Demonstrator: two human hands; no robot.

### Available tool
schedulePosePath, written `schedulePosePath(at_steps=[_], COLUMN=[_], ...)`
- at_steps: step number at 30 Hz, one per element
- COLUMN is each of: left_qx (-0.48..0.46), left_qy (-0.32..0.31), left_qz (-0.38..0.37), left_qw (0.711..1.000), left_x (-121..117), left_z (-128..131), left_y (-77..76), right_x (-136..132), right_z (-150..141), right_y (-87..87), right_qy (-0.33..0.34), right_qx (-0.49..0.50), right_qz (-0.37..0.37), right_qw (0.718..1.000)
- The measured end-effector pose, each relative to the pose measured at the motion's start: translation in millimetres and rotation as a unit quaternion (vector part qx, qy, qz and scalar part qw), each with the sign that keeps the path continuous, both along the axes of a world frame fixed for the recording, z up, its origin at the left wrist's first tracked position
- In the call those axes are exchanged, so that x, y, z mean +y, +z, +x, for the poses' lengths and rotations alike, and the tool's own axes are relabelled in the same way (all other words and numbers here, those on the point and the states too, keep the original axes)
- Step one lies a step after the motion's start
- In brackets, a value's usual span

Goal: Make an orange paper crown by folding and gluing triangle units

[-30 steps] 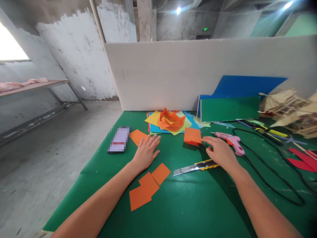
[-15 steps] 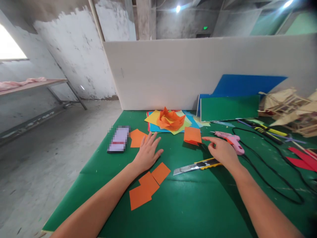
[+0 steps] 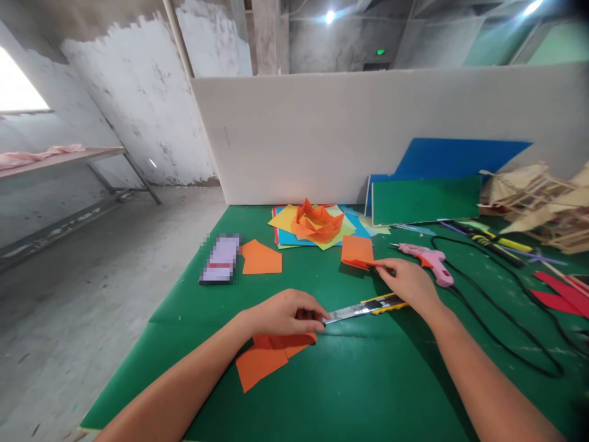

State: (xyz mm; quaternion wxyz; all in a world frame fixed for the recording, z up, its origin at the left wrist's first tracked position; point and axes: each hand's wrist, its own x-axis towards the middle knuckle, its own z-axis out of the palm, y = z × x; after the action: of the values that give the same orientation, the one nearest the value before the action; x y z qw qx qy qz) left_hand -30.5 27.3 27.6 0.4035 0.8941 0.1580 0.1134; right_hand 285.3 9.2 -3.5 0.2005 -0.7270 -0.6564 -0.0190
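My left hand (image 3: 289,312) is low over the table, palm down, with its fingers loosely curled and a gap showing between thumb and fingers. Its fingertips cover the tip of the utility knife's (image 3: 352,311) extended blade; I cannot tell whether they touch it. Below this hand lie overlapping orange paper pieces (image 3: 261,363), partly hidden by it. My right hand (image 3: 407,281) pinches the near right corner of an orange paper (image 3: 358,250), a folded or layered square. The knife's yellow handle runs under the right hand.
A pink glue gun (image 3: 430,261) with a black cord is right of my right hand. An orange folded-paper flower (image 3: 317,221) sits on coloured sheets at the back. A phone (image 3: 221,259) and an orange pentagon (image 3: 262,258) lie left. Green board (image 3: 426,201) and wooden models (image 3: 543,202) stand behind.
My left hand has come from beside the pentagon toward me and right, its spread fingers now curled. The loose orange pieces have shifted slightly. My right fingers have closed on the square's corner.
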Motion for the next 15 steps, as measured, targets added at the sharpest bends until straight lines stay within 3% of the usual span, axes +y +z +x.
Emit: schedulePosePath(at_steps=[6, 12, 15], left_qx=[-0.018, -0.014, -0.1], left_qy=[0.125, 0.093, 0.161], left_qz=[-0.076, -0.269, -0.274], left_qw=[0.989, 0.959, 0.943], left_x=[4, 6, 9], left_z=[-2, -1, 3], left_y=[-9.3, -18.1, -21.8], right_x=[1, -1, -6], right_z=[0, -1, -12], right_y=[0.0, 7.3, 13.6], right_qy=[-0.034, -0.064, -0.031], right_qx=[0.005, 0.046, 0.129], right_qz=[0.029, 0.202, 0.254], right_qw=[0.999, 0.976, 0.958])
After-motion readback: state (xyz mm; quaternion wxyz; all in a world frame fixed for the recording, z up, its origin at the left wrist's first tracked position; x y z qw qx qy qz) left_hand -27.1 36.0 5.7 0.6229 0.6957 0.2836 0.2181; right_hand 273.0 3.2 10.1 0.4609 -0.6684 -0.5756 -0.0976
